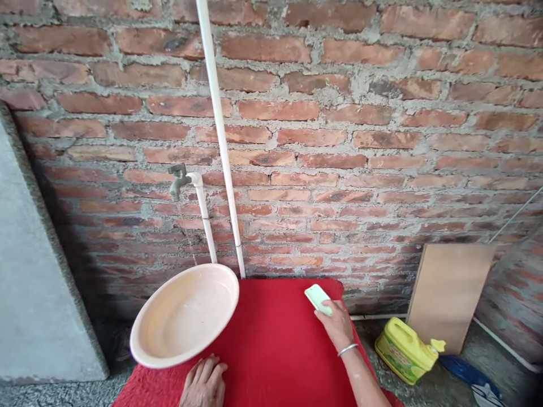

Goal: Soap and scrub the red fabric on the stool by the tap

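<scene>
I see the right hand (pixel 337 325) with its fingers closed on a pale green block (pixel 317 296), near the far right corner of the red tabletop (pixel 271 345). The left hand (pixel 204 384) is empty, fingers loosely bent, right by the big pale bowl (pixel 146 325). Water trickles from the tap (pixel 181 180).

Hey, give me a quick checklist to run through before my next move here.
1. Right hand gripping the pale green item: ok.
2. Left hand free: ok, nothing visible in it.
3. Faucet fully off: not ok, a thin water stream runs from it.
4. Stream landing inside the basin: cannot tell, it meets the far rim from this angle.
5. Yellow jug off the red cloth: ok, on the floor.
</scene>
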{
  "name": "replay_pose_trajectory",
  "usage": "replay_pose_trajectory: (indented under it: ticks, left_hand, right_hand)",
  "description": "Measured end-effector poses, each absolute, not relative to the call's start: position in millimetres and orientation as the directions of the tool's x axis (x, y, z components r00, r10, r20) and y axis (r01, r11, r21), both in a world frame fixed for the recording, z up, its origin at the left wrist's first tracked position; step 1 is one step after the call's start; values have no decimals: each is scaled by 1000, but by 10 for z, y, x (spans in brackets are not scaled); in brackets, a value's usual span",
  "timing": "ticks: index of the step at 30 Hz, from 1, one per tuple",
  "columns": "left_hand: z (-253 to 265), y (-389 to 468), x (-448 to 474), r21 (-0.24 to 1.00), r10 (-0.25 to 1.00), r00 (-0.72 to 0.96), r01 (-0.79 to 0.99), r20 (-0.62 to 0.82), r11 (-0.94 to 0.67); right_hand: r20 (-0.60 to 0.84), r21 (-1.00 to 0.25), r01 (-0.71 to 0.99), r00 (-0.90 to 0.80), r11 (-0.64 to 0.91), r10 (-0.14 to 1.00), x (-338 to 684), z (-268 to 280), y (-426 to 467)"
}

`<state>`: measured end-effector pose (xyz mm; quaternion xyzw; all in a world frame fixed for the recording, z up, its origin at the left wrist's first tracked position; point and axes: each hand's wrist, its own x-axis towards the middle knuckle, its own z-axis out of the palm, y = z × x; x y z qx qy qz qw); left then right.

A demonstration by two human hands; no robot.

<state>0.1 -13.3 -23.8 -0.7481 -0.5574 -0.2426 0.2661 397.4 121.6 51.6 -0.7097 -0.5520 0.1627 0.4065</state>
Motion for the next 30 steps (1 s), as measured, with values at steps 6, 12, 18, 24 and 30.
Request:
replay_pose_trajectory:
  ticks: [6,12,18,24,30]
  left_hand:
    - [-322,-136,-5,-46,744,179,980,643,-195]
    - [-263,-145,-1,-39,720,188,975,668,-219]
    - [-217,-148,12,-35,713,186,975,676,-221]
    - [-199,-184,9,-54,700,206,971,684,-232]
    - [-133,-222,33,-50,725,200,974,659,-222]
  right_hand:
    - [187,-739,620,566,-264,803,4664,596,1116]
    - [200,-779,617,418,-115,886,4301,498,1075]
    - [164,-797,567,537,-210,828,4553,543,1115]
    - [41,-857,415,645,-305,763,4825,475,1352]
    - [33,-882,383,629,-273,777,4863,297,1354]
